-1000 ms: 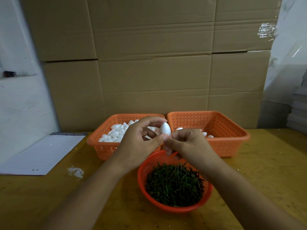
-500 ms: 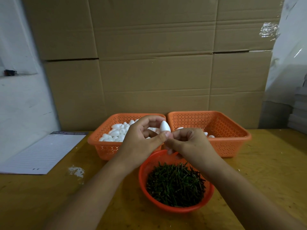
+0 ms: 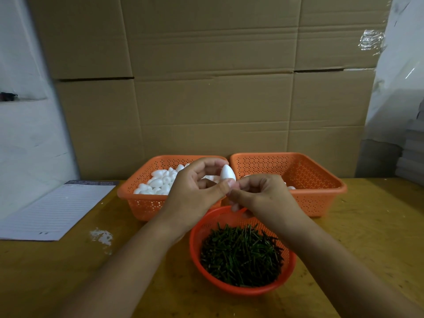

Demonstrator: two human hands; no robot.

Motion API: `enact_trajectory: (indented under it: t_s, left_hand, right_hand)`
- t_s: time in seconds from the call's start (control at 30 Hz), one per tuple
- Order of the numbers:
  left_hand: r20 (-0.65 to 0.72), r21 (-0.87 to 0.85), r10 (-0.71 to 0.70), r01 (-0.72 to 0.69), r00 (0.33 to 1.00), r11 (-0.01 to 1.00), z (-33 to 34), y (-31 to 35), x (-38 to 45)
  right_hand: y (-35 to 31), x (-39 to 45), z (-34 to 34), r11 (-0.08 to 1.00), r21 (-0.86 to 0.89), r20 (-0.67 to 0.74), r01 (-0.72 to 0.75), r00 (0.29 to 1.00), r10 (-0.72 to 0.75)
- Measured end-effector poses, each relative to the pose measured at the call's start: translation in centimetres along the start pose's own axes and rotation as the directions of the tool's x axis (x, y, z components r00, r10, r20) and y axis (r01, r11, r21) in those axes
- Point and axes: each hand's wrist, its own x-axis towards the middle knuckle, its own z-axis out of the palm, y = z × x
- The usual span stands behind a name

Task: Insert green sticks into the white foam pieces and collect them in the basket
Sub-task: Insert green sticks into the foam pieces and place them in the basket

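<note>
My left hand (image 3: 195,191) pinches a white egg-shaped foam piece (image 3: 227,172) between thumb and fingers, pointed end up, above the gap between the two rectangular baskets. My right hand (image 3: 261,196) meets it from the right, its thumb and fingers pinched together at the base of the foam; whatever it holds is hidden. A round orange bowl (image 3: 195,244) full of green sticks (image 3: 241,255) stands just below both hands. The left orange basket (image 3: 137,203) holds several loose foam pieces (image 3: 158,182). The right orange basket (image 3: 321,196) shows a few white pieces behind my right hand.
A lined paper pad (image 3: 55,210) lies on the wooden table (image 3: 378,226) at the left. A patch of white crumbs (image 3: 102,236) sits beside it. Cardboard boxes (image 3: 206,76) form a wall right behind the baskets. Stacked grey material (image 3: 413,154) stands at the far right.
Both hands have stayed almost in place, pressed together at the base of the foam piece. The foam piece sits a touch lower between my fingers than a second ago.
</note>
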Motion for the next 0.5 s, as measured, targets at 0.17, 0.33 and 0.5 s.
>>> enact_trajectory:
  t_s: [0.17,0.33,0.5]
  left_hand:
    - [-0.004,-0.006,-0.008,0.008,1.0,1.0,0.02,-0.06,-0.03]
    - [-0.009,-0.012,-0.016,0.016,1.0,1.0,0.11,-0.14,0.01]
    - [0.001,-0.006,-0.025,0.025,1.0,1.0,0.12,0.05,-0.16]
  right_hand:
    - [-0.04,0.02,-0.07,1.0,-0.002,0.002,-0.01,1.0,0.01]
    - [0.01,0.06,-0.1,1.0,-0.016,0.008,-0.01,1.0,0.01]
    - [-0.07,0.02,-0.03,1.0,-0.023,0.002,-0.013,1.0,0.013]
